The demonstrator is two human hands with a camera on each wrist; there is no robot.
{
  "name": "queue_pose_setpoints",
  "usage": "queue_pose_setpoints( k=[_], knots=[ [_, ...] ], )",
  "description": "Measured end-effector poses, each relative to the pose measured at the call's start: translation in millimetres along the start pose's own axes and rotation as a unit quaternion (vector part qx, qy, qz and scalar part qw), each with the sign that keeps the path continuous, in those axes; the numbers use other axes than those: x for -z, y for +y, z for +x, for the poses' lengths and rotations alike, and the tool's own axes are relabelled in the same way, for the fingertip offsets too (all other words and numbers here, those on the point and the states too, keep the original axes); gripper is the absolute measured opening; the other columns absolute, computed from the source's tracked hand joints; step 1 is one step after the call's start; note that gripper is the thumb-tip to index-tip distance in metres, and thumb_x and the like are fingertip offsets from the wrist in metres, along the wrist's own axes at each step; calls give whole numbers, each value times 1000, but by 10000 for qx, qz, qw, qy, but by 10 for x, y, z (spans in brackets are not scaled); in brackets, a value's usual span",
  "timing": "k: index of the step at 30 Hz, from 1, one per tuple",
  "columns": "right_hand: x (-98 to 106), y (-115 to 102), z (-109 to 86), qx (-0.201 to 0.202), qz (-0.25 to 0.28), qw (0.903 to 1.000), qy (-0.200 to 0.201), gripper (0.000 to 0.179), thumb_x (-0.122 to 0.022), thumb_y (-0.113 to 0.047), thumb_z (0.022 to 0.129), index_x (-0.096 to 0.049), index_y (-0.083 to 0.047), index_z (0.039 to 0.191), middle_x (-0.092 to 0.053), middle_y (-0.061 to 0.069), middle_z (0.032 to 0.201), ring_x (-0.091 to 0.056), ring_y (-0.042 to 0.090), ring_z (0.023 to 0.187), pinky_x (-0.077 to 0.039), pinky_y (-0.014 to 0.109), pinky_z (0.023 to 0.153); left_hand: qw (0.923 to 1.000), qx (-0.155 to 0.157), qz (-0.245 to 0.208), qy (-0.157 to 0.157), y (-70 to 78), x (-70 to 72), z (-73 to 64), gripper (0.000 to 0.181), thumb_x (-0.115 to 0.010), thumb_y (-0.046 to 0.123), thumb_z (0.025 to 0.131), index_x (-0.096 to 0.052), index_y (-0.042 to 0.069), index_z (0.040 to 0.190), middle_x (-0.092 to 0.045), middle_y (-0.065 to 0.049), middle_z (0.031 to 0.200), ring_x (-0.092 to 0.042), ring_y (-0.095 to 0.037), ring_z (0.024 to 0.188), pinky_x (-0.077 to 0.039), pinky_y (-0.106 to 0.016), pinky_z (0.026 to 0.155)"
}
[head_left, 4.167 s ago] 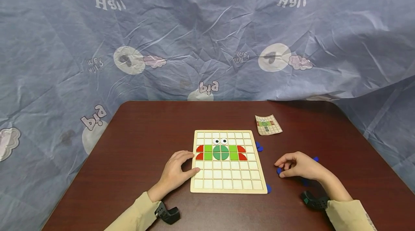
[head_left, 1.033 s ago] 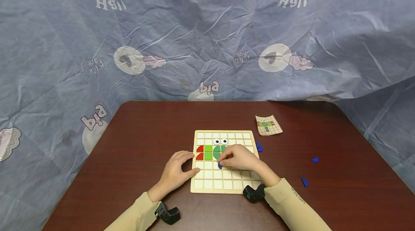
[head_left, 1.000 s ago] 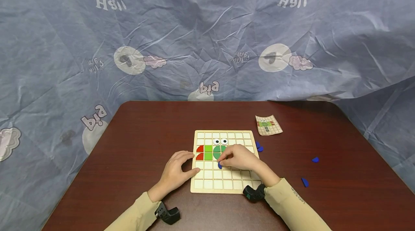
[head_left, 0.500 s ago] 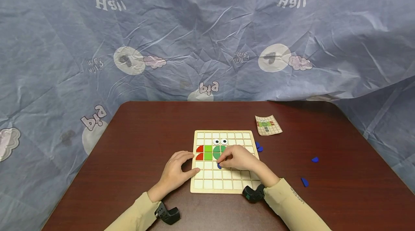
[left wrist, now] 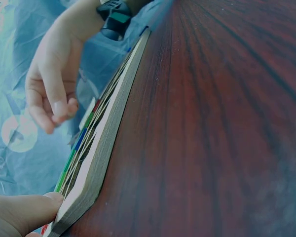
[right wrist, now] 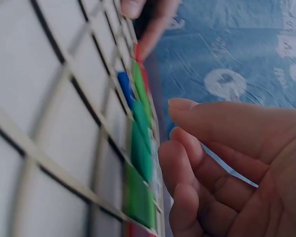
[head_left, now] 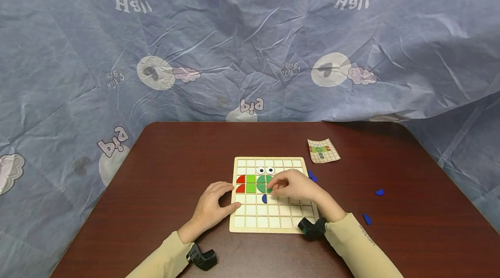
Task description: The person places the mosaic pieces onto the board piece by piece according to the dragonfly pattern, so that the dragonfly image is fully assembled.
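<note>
A cream grid board (head_left: 251,221) lies on the table, bearing red, light green and darker green pieces and two round eyes (head_left: 265,170). My left hand (head_left: 211,209) rests at its left edge, thumb tip on the rim and fingers spread along the side. One blue quarter-circle piece (head_left: 264,199) sits in a square just below the green circle (head_left: 261,184). Over the right part of the board hovers my right hand (head_left: 297,186), fingers loosely bent with nothing between them. In the right wrist view that hand (right wrist: 232,168) is apart from the blue piece (right wrist: 125,86).
Two loose blue pieces (head_left: 379,192) lie right of the board, and more blue ones (head_left: 310,174) are by its upper right edge. Behind them is a small pattern card (head_left: 324,151). A printed blue-grey cloth (head_left: 250,44) hangs behind the dark red table (head_left: 187,148).
My right hand brought a blue piece from the right side of the table to the board, let it go below the green circle, and lifted slightly right. The left hand stayed still.
</note>
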State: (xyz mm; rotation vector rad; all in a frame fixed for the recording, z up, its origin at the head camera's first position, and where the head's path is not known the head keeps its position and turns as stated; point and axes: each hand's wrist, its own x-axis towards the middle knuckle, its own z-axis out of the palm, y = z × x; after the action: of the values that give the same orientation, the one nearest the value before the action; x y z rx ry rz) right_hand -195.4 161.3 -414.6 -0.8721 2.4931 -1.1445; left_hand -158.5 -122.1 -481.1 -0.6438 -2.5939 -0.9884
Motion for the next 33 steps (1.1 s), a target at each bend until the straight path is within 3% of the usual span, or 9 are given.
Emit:
queue_pose_setpoints(
  k=[9, 18, 26, 33],
  knots=[
    [359, 127, -134, -335, 110, 9983, 464, 21, -71, -18, 84, -71, -5, 101, -66, 0, 86, -56, 14, 70, -47, 28, 61, 10000, 0, 41, -35, -11, -8, 2, 49, -76, 37, 75, -67, 7, 113, -63, -3, 116, -51, -23, 117, -41, -41, 99],
    [653, 350, -315, -762, 298, 9925, 911, 27, -69, -20, 86, -68, 0, 105, -68, 5, 90, -60, 17, 79, -52, 29, 67, 10000, -35, 44, -21, -8, -6, 1, 49, -76, 37, 75, -67, 6, 112, -63, -3, 116, -51, -23, 116, -41, -41, 99],
    [716, 598, -374, -991, 503, 9875, 1116, 28, -70, -14, 85, -66, 4, 106, -67, 11, 92, -62, 20, 81, -53, 29, 69, 10000, -32, 39, -20, -8, 0, -2, 49, -76, 37, 76, -67, 7, 113, -63, -3, 116, -51, -23, 115, -41, -42, 98],
    [684, 789, -387, -1343, 296, 9808, 1386, 31, -73, -15, 82, -67, 2, 107, -66, 13, 97, -60, 21, 85, -51, 32, 71, 10000, -67, 16, -2, -16, -5, -3, 48, -76, 36, 75, -67, 7, 113, -63, -2, 116, -52, -20, 114, -42, -41, 96]
  ],
)
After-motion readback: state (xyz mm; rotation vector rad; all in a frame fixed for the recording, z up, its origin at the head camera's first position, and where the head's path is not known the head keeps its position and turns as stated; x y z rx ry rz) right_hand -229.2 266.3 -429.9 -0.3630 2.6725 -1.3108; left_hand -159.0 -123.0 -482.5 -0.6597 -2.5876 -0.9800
